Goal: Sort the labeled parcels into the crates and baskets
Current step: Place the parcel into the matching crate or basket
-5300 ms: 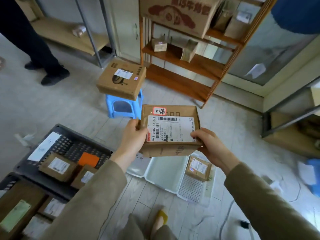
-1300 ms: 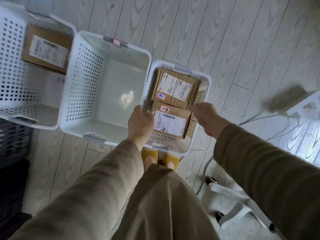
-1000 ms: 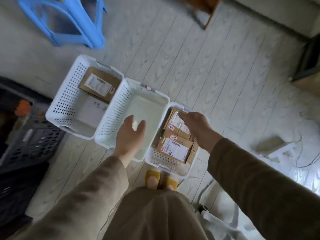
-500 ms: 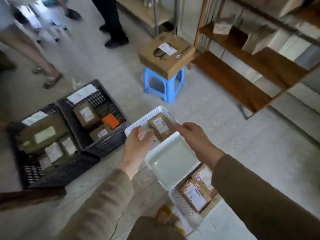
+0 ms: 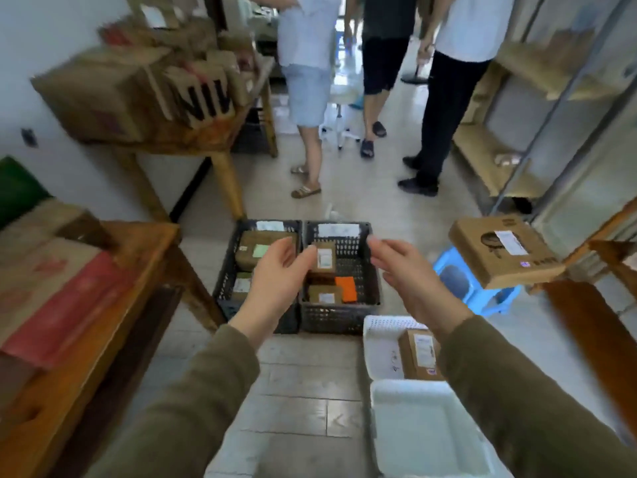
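Both hands have risen from the white baskets: left hand and right hand hover empty, fingers released, over two black crates of labelled parcels; one cardboard parcel lies in the farther basket.

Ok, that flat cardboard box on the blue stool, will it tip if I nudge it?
Probably. The box overhangs the blue stool, so a push near an edge could tip it. Its cardboard looks rigid, so it should lift without sagging.
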Demonstrator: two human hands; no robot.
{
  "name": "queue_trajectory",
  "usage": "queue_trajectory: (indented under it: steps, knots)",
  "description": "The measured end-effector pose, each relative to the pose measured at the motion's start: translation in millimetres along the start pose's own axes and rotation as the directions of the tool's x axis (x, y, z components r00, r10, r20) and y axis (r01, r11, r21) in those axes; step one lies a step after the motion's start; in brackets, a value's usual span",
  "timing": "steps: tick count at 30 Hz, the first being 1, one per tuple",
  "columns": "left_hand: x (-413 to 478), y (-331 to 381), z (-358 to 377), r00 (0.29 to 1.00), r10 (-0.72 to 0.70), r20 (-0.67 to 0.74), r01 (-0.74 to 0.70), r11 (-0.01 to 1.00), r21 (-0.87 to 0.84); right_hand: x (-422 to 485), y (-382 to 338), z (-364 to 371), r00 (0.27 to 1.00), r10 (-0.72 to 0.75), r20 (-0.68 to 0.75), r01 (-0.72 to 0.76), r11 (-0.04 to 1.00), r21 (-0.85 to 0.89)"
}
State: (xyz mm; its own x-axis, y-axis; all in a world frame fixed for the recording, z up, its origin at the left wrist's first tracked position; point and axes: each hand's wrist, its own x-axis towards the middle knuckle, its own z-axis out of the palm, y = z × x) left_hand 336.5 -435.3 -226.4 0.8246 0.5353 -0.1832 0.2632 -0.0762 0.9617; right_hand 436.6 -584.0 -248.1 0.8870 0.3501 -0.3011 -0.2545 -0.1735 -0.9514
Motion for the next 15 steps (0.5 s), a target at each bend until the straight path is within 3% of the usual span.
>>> queue_trajectory:
  steps: [5, 15]
  knots:
    - [4.7, 19.3, -86.1, 0.982, 0.057, -0.181, -0.068, 0.996, -0.054, 8.9, -54.5, 96.7, 0.975, -0.109, 0.195, 0.118, 0.992, -0.035]
    - [23.4, 19.7, -246.3, 0.909, 0.09, -0.407, -0.127, 0.99, -0.065, 28.0, -122.8, 248.4, 0.888, -0.235, 0.395, 0.299, 0.948, -0.107]
